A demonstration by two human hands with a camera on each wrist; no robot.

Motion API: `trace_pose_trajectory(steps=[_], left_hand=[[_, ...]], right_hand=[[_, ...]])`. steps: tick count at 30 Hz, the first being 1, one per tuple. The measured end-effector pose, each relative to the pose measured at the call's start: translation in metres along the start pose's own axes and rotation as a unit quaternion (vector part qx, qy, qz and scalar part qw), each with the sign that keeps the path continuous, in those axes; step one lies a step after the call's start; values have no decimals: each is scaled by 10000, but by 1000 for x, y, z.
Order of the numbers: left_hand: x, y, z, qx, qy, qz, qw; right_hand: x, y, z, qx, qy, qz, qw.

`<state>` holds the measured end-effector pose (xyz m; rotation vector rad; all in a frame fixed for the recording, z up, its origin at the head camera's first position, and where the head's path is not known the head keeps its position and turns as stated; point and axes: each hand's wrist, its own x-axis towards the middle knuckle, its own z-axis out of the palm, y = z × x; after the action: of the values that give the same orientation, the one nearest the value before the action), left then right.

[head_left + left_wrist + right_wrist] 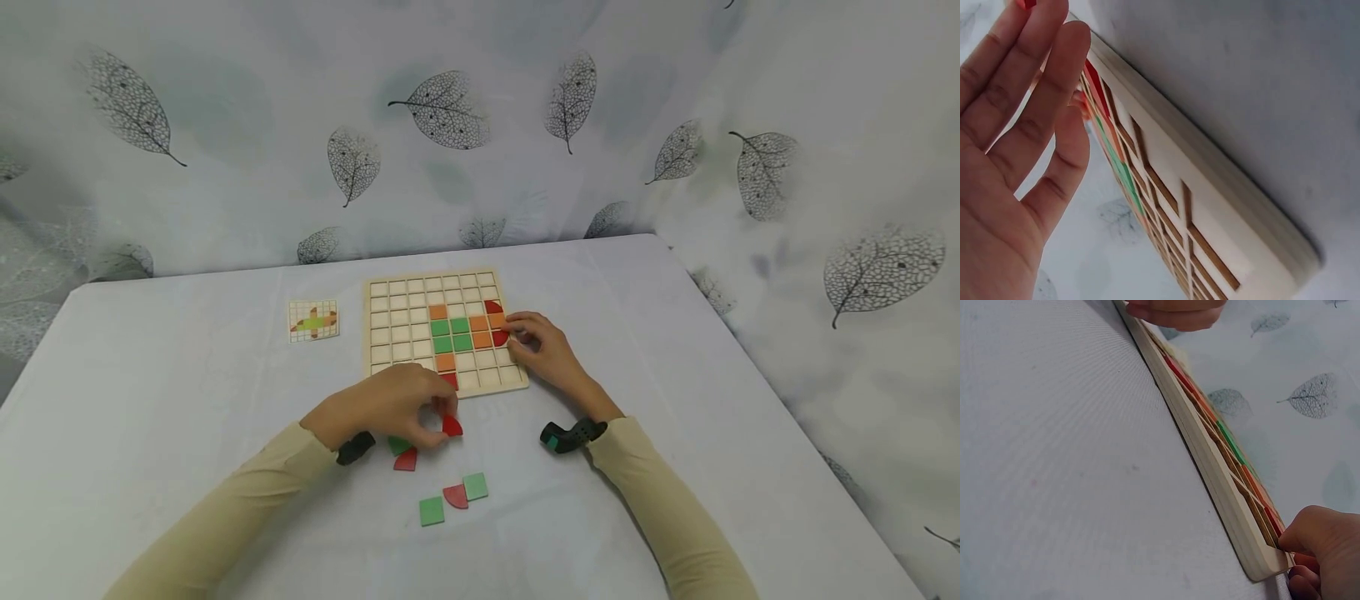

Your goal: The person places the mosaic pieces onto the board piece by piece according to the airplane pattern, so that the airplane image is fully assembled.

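Note:
A wooden grid board (397, 333) lies on the table, with orange, green and red tiles seated in some of its squares. Just off the board's front edge, my left hand (397, 404) pinches a red quarter-circle tile (452, 426) between thumb and fingers. A bit of that red tile (1025, 3) shows at the fingertips in the left wrist view. At the board's right edge, my right hand (547, 350) grips the rim, beside an orange tile and a red one. The right wrist view shows its thumb (1310, 528) over the edge and fingers lower down.
Left of the board lies a pattern card (313, 321). Nearer me are loose tiles: a green square (431, 511), another green square (476, 486) and a red quarter-circle (455, 497). A red tile (406, 460) and a partly hidden green tile (400, 446) lie by my left wrist.

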<state>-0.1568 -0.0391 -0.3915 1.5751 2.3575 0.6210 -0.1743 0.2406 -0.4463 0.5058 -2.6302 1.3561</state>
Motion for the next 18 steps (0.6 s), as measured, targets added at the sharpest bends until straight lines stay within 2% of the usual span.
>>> trace_pose_trajectory(steps=[8, 12, 18], left_hand=[[0, -11, -8, -23, 378, -218, 9990], [2, -14, -16, -23, 447, -640, 9969], [4, -21, -23, 111, 650, -1012, 9927]], right_hand=[[0, 1, 0, -23, 16, -62, 10000], [0, 1, 0, -40, 10, -48, 10000], [0, 1, 0, -45, -32, 49, 10000]])
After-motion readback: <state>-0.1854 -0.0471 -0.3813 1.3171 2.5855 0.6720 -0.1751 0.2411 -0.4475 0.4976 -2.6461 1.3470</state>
